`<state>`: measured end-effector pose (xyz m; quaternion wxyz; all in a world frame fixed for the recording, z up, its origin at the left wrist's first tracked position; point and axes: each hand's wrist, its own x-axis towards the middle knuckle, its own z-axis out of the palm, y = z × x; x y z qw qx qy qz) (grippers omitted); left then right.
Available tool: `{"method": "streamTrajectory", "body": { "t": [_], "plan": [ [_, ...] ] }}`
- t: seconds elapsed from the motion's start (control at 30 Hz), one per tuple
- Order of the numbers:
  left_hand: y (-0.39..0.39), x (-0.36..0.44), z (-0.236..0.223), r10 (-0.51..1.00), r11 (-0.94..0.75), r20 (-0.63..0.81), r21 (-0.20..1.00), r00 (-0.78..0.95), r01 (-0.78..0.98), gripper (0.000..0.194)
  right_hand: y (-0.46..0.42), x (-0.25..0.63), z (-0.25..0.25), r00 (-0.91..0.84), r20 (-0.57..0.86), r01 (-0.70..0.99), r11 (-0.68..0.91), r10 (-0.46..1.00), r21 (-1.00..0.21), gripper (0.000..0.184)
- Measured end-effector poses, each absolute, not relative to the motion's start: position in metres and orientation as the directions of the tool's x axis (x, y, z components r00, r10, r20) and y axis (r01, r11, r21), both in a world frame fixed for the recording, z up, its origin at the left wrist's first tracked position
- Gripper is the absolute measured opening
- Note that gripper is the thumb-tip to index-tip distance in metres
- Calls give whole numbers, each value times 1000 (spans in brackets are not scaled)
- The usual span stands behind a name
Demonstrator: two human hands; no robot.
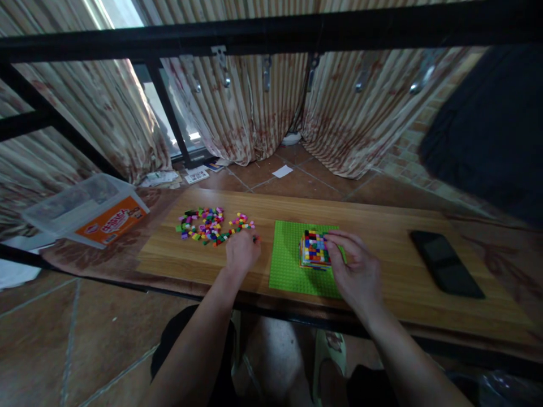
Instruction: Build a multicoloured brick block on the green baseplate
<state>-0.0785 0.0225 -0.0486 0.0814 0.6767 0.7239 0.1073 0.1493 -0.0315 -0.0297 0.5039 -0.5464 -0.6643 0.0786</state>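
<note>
A block built of many coloured toy bricks (pixel 314 249) stands on a green studded baseplate (pixel 284 271). At the block's right upper edge, the thumb and forefinger of my right hand (pixel 358 268) are pinched together; what lies between them is too small to make out. My left hand (pixel 242 250) is closed beside the loose bricks, left of the baseplate, with a small reddish toy brick (pixel 257 239) at its fingertips. Loose toy bricks (pixel 207 223) of many colours lie in a scattered pile beyond and left of that hand.
A wooden board (pixel 382 226) bears the bricks and baseplate. On its right lies a black phone (pixel 445 263). A clear plastic box (pixel 89 206) with an orange label stands at the left. A dark table bar (pixel 271 39) crosses above, and dark fabric (pixel 496 135) hangs at the upper right.
</note>
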Motion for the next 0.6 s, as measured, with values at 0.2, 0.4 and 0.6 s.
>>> {"method": "streamTrajectory", "body": {
  "t": [0.2,0.4,0.6],
  "plan": [
    [22,-77,-46,995,-11,90,542,-45,840,21,-31,148,-27,133,579,636,379,804,-672,17],
    [5,-53,-27,987,153,-154,988,42,19,21,-34,141,-27,34,608,600,470,794,-647,15],
    [-12,-27,-11,908,401,-319,852,273,-336,29,-37,134,-29,-97,675,637,567,731,-522,18]
  ]
}}
